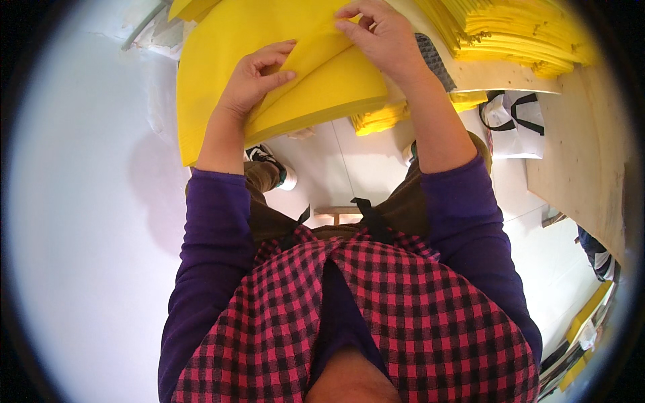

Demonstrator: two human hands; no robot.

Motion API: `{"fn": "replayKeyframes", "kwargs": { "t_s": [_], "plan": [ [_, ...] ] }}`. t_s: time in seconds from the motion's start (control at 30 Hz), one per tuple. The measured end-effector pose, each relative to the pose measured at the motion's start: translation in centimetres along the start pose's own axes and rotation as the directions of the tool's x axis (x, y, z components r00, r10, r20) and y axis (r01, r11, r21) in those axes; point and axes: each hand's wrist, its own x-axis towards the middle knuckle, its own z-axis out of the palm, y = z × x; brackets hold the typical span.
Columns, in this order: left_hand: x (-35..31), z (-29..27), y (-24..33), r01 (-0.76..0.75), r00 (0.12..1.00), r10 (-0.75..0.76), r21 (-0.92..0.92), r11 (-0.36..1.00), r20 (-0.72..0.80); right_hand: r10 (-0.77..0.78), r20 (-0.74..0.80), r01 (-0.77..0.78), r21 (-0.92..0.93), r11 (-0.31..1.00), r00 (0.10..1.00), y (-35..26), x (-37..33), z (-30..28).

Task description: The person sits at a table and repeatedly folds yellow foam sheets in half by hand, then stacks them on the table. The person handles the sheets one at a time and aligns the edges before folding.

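A stack of yellow, cloth-like sheets (322, 94) lies in front of me, its layered edge facing my body. The top sheet (232, 30) is partly raised, and a slanting fold runs across it between my hands. My right hand (383, 37) is closed at the upper end of that fold, thumb and forefinger pinching the sheet's edge. My left hand (255, 77) rests on the sheet at the fold's lower left, thumb and fingers apart. Its fingertips touch the yellow surface without gripping it.
A thick pile of yellow pieces (517, 33) covers the wooden table (504, 74) at the far right. Dark grey cloth (435, 60) lies beside my right wrist. More yellow pieces (379, 121) show underneath. A white bag with black handles (521, 127) stands below the table. A white wall (87, 201) rises on the left.
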Motion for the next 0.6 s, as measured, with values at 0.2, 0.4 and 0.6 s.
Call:
{"fn": "replayKeyframes", "kwargs": {
  "t_s": [0.2, 0.4, 0.6],
  "plan": [
    [-0.1, 0.0, 0.2, 0.034, 0.999, -0.034, -0.001, 0.999, -0.025, 0.179, 0.34, -0.182, -0.023, 0.983, 0.923, 0.2, -0.2, -3.8],
    [-0.2, 0.2, 0.4, 0.032, 0.999, -0.033, -0.009, 0.999, -0.033, 0.227, 0.42, -0.193, -0.121, 0.974, 0.879, 3.9, -0.9, -6.7],
    [-0.1, 0.2, 0.3, 0.035, 0.999, -0.035, -0.001, 0.999, -0.036, 0.501, 0.336, -0.204, -0.631, 0.748, 0.798, 6.3, -2.3, -7.1]
  ]
}}
